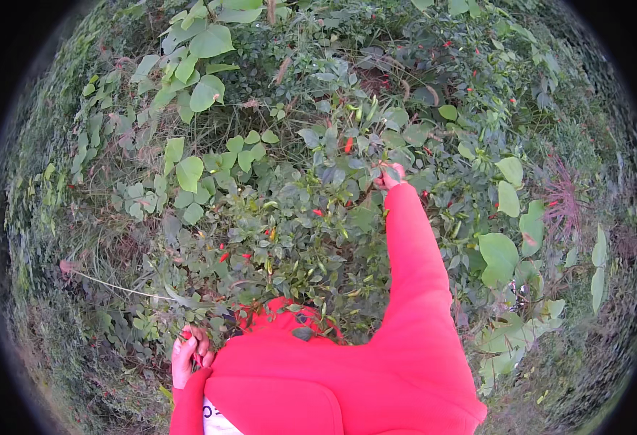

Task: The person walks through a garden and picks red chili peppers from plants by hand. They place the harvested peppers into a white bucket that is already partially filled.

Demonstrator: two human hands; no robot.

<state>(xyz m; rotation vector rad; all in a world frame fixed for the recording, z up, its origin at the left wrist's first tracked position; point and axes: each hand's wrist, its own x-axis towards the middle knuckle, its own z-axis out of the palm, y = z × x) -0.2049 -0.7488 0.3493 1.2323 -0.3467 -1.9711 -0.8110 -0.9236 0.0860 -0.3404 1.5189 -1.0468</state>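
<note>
My left hand (191, 350) is low in the picture beside my body, its fingers curled around several red chili peppers (187, 335). My right hand (392, 176) reaches out at arm's length into the chili pepper plants (307, 234). Its fingers are bent inward and leaves partly cover them, so what they grip is hidden. A red-orange chili (348, 145) hangs just to the left of that hand. Green chilies (372, 109) point upward beyond it. More red chilies (224, 256) show among the leaves between my two arms.
Broad-leaved vines (210, 43) climb over the plants at the upper left, with more large leaves (499, 258) at the right. Dry grass (128, 168) tangles through the growth. Foliage presses against the front of my red jacket (318, 375). A pinkish grass plume (562, 201) stands at the right.
</note>
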